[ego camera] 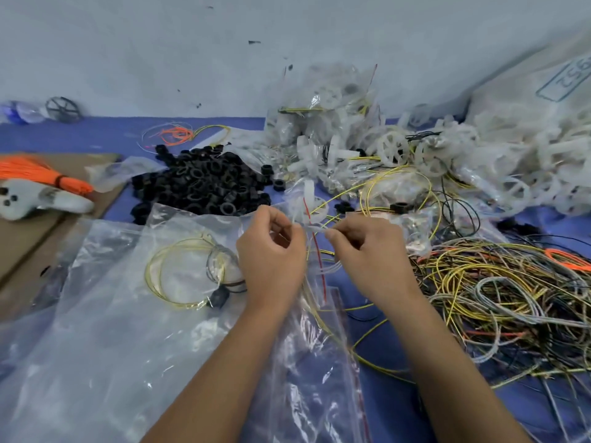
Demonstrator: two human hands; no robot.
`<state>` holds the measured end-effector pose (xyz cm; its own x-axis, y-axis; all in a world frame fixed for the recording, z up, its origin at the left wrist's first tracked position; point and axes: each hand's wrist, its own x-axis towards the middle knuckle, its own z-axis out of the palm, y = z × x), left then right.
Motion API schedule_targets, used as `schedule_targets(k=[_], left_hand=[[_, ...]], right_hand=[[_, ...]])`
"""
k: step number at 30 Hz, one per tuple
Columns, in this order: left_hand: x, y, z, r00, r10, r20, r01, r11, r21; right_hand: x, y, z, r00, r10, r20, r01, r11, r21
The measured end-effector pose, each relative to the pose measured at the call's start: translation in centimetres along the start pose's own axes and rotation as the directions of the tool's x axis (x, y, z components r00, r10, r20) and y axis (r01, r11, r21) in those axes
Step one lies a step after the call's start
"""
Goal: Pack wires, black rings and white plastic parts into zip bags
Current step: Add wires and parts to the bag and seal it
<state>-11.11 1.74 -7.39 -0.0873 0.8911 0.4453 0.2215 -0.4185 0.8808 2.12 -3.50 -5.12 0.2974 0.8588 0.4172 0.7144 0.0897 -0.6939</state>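
My left hand [271,251] and my right hand [364,247] pinch the top edge of a small clear zip bag [315,273] with a red seal line, held between them above the blue table. Yellow wire shows through the bag. A pile of black rings [204,183] lies behind my left hand. A heap of white plastic parts [393,148] sits at the back right. A tangle of yellow, grey and black wires [499,292] spreads to the right. A filled bag with a yellow wire coil and a black ring [188,273] lies left of my left hand.
Large clear plastic sheets [96,346] cover the near left. Cardboard [28,238] holds an orange wire bundle [41,174] and a grey tool [35,199]. Packed bags [323,103] pile at the back by the wall. A white sack [543,78] stands at far right.
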Motion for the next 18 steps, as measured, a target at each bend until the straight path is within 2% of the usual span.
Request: schedule_targets(k=[4, 8, 10, 15, 17, 18], left_hand=[[-0.3, 0.3, 0.2, 0.993, 0.109, 0.043, -0.111, 0.992, 0.056], [-0.4, 1.0, 0.3, 0.971, 0.240, 0.020, -0.241, 0.966, 0.093], [-0.4, 1.0, 0.2, 0.967, 0.254, 0.006, -0.254, 0.964, 0.075], [-0.5, 0.9, 0.1, 0.965, 0.261, -0.003, -0.261, 0.964, 0.051], [-0.5, 1.0, 0.1, 0.958, 0.288, -0.001, -0.287, 0.956, 0.059], [-0.5, 1.0, 0.1, 0.952, 0.308, 0.004, -0.307, 0.950, 0.056]], right_hand=[[0.0, -0.2, 0.3, 0.993, -0.062, 0.100, 0.062, 0.998, 0.001], [-0.3, -0.7, 0.7, 0.995, 0.044, 0.091, -0.066, 0.966, 0.250], [-0.3, -0.9, 0.7, 0.993, 0.054, 0.103, -0.086, 0.939, 0.332], [-0.5, -1.5, 0.2, 0.967, 0.028, 0.252, -0.140, 0.888, 0.438], [-0.6, -1.6, 0.1, 0.968, 0.027, 0.250, -0.134, 0.896, 0.424], [-0.6, -1.5, 0.0, 0.970, 0.020, 0.241, -0.110, 0.925, 0.364]])
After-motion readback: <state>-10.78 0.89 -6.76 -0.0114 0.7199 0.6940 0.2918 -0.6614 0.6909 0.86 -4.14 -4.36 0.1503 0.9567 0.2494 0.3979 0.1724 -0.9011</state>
